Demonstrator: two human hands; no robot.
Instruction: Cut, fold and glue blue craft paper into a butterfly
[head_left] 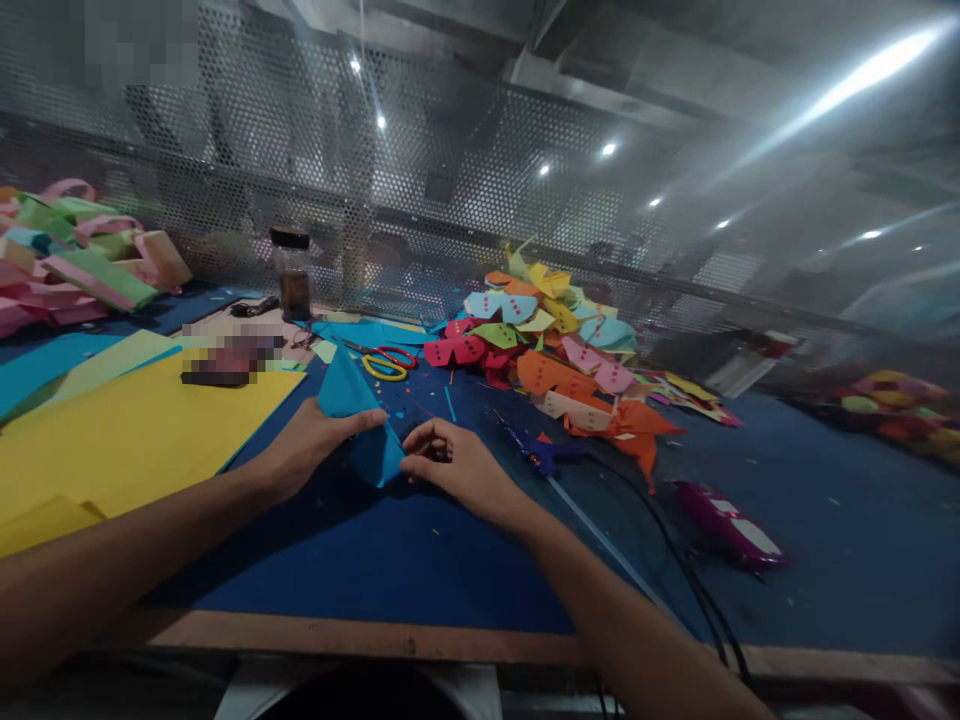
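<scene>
A folded piece of blue paper (pixel 354 392) is held between my two hands just above the blue table. My left hand (pixel 319 440) grips its left side, with the thumb lying across the front face. At the lower right corner, the fingertips of my right hand (pixel 450 460) pinch the paper's edge. Behind the paper lie scissors with yellow handles (pixel 385 368) and another pair with red handles (pixel 401 357). To the right of my right hand rests a blue glue gun (pixel 536 455).
Colourful cut-paper shapes (pixel 555 370) are heaped at the back middle. Yellow sheets (pixel 150 430) cover the left side, near a lidded jar (pixel 292 275) and a pile of paper strips (pixel 82 255). A purple case (pixel 731 525) and black cable (pixel 675 550) lie on the right.
</scene>
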